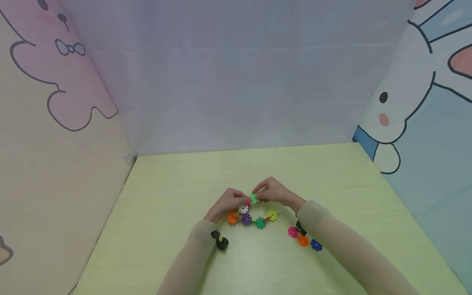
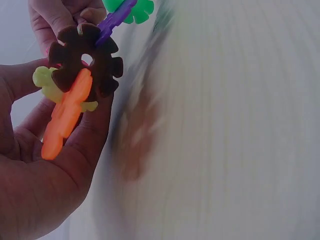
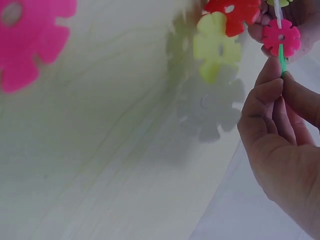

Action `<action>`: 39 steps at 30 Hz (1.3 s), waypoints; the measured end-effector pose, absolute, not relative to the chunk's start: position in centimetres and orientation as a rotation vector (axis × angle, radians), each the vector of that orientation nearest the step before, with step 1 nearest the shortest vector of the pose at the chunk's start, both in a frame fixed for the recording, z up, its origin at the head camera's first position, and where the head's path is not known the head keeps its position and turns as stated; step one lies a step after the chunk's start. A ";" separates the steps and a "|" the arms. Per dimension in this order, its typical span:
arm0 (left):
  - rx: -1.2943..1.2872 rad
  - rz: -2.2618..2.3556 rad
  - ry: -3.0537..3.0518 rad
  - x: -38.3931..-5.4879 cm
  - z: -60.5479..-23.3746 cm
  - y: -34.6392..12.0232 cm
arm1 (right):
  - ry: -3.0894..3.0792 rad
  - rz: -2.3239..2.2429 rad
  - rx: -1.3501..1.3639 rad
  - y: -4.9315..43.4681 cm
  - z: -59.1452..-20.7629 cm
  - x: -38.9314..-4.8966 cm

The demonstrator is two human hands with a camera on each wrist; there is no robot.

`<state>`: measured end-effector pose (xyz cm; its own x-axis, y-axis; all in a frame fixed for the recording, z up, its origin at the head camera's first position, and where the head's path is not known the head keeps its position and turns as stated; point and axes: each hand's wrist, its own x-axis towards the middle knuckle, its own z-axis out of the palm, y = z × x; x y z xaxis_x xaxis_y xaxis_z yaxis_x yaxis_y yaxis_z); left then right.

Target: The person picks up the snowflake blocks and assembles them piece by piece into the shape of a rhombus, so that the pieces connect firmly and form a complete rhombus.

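Note:
Both hands are at a chain of notched plastic snowflake discs held a little above the table. My left hand (image 1: 228,203) holds the chain near its pink disc (image 3: 281,37), with an orange disc (image 2: 67,117) hanging beside its palm. Between thumb and fingertips, my right hand (image 1: 275,192) pinches a light green disc (image 1: 253,198), whose edge meets the pink disc. Along the chain are a white disc (image 1: 243,209), a purple disc (image 1: 246,219), a darker green disc (image 1: 260,223), a red disc (image 3: 235,15) and a yellow disc (image 1: 272,215). A whitish disc (image 3: 212,102) ends it.
Loose on the table (image 1: 177,176), below the right forearm, lie a pink disc (image 1: 293,232), an orange disc (image 1: 303,241) and a blue disc (image 1: 316,245). A pale back wall (image 1: 236,90) and printed side panels (image 1: 427,155) border the table.

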<state>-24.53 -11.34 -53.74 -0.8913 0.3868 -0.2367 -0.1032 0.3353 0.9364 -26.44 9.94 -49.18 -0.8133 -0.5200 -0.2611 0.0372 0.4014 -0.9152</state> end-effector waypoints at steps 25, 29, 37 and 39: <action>0.171 1.650 2.193 -24.5 -55.2 -11.5 | 2.484 -1.209 -0.535 14.4 -47.4 -25.5; 0.141 1.657 2.193 -24.5 -55.3 -11.6 | 2.543 -1.132 -0.552 16.7 -47.0 -24.9; 0.079 1.670 2.210 -24.3 -55.5 -11.6 | 2.555 -0.880 -0.549 20.8 -47.7 -22.9; 0.069 1.689 2.194 -24.3 -55.5 -11.7 | 2.543 -0.848 -0.536 21.6 -48.0 -22.3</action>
<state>-24.29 -11.67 -55.54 -0.9305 0.2595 -0.2586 -0.1835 0.2808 0.9421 -22.29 21.62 -47.99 -0.8444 -0.4726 -0.2521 -0.2268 0.7418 -0.6311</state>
